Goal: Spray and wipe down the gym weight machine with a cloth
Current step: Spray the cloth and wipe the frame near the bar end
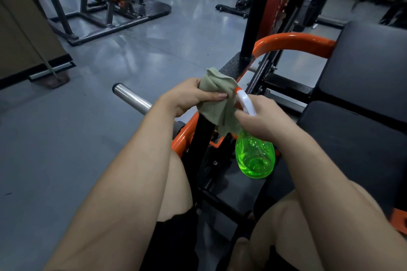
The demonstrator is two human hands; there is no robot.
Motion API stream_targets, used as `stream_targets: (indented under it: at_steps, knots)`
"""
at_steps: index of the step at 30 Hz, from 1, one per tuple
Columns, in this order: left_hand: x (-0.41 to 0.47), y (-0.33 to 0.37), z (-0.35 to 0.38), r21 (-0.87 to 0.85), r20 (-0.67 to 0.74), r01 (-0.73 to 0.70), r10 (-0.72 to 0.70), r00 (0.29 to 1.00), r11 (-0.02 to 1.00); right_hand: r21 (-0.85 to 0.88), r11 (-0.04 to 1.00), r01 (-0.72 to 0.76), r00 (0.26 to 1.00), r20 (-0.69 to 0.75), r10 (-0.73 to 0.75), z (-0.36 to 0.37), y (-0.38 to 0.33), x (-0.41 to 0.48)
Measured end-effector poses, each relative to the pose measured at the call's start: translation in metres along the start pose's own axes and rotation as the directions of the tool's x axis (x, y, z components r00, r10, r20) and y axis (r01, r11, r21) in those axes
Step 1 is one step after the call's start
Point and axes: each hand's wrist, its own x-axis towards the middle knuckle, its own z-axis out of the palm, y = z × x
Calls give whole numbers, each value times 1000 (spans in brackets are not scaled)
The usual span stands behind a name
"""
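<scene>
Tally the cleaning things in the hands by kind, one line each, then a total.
Cloth: 1, gripped by the left hand
Spray bottle: 1, gripped by the right hand
Total: 2

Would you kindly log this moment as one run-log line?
left hand: holds cloth | right hand: holds spray bottle, nozzle beside cloth | weight machine: hands not on it
</scene>
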Motion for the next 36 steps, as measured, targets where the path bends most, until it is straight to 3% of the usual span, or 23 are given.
stream_targets:
  at_steps: [8,14,21,25,30,36]
  knots:
    - [-7,1,-1,42,28,-40,39,999,998,-40,999,16,1000,8,-15,2,0,1]
    - [4,-5,35,133,-277,-67,102,955,989,-25,1000,1,1000,1,-1,1,0,0]
    - [-1,-5,39,357,-271,-86,191,944,930,-14,1000,-4,1000,4,4,3,1,-2]
    - [-10,-9,21,402,-146,-140,215,966,905,-25,1000,10,1000,9,-10,0,-1,-1]
    - [-17,-14,4,357,-128,-162,220,967,920,-37,999,15,1000,18,-14,-1,-1,-1]
    - [-27,-55,12,587,-122,-28,122,985,809,-67,998,18,999,42,-15,0,-7,-1]
